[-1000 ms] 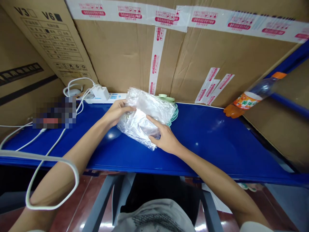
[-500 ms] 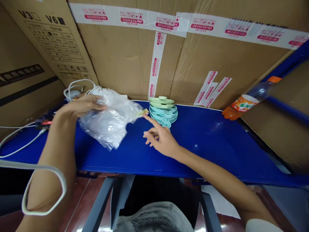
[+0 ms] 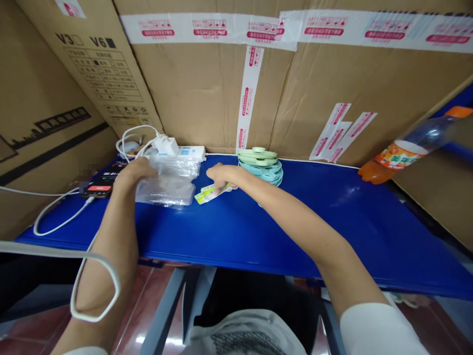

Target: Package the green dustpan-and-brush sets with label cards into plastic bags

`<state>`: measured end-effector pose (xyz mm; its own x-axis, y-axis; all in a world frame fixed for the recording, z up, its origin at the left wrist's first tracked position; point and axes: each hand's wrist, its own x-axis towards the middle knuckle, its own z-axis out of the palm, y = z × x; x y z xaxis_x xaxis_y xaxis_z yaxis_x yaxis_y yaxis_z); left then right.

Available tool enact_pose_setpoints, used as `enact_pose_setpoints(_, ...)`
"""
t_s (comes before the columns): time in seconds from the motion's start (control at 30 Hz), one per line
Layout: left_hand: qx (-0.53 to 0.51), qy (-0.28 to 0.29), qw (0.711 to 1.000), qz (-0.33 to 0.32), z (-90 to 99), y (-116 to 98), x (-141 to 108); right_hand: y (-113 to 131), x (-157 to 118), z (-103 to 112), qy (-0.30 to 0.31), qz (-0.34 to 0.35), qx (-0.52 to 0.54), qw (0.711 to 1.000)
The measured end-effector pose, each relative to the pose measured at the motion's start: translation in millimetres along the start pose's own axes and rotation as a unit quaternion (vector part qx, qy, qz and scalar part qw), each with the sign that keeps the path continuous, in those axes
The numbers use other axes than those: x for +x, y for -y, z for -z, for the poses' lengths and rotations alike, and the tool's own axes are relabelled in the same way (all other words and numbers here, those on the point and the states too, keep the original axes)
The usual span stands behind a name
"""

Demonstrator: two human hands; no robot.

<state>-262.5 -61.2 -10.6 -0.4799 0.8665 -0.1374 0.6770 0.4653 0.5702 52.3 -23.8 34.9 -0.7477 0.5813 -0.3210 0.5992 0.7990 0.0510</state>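
My left hand (image 3: 138, 171) is at the left edge of a flat pile of clear plastic bags (image 3: 172, 185) on the blue table. Its fingers are closed on that edge, though blur partly hides them. My right hand (image 3: 224, 175) points down with bent fingers, closed on yellow-green printed cards (image 3: 206, 194) lying right of the bags. The fingertips are partly hidden behind the hand. Close to my right wrist stands a stack of light blue and pale green plastic pieces (image 3: 262, 165), partly covered by the forearm.
A white power strip (image 3: 192, 153) with a plugged-in charger (image 3: 166, 146) lies behind the bags. A phone (image 3: 104, 180) with white cables is at the left. An orange drink bottle (image 3: 406, 153) leans at the right. Cardboard (image 3: 199, 88) walls the back of the blue table (image 3: 229, 236).
The bags have come down from a raised, crumpled bunch to lie flat, uncovering the power strip and phone. My right hand has moved left, from pointing at the cards to gripping them.
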Motion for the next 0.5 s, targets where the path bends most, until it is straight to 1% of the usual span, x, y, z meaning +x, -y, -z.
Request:
enact_pose_setpoints(0.07,-0.002,-0.009,1.000,-0.003,-4.0,1,2,0,-6,-2,0.009,0.006,-0.004,1.000)
enact_pose_setpoints(0.17,0.010,-0.020,1.000,-0.011,-9.0,-5,0,4,-25,-8,0.004,0.033,-0.008,0.999)
enact_pose_setpoints(0.27,0.045,-0.041,0.998,-0.028,-12.0,-15,-7,10,-49,-17,-0.025,0.071,0.010,0.997)
enact_pose_setpoints(0.33,0.066,-0.056,0.995,-0.054,-11.7,-22,-15,11,-64,-23,-0.047,0.099,0.043,0.993)
enact_pose_setpoints(0.4,0.084,-0.057,0.992,-0.081,-9.8,-28,-24,5,-83,-27,-0.072,0.127,0.112,0.983)
enact_pose_setpoints(0.43,0.092,-0.050,0.990,-0.092,-8.8,-32,-29,-3,-94,-28,-0.084,0.141,0.167,0.972)
enact_pose_setpoints(0.47,0.098,-0.039,0.989,-0.101,-8.3,-35,-33,-14,-107,-28,-0.102,0.151,0.236,0.955)
enact_pose_setpoints(0.5,0.101,-0.025,0.989,-0.107,-8.6,-38,-36,-28,-123,-27,-0.120,0.162,0.317,0.927)
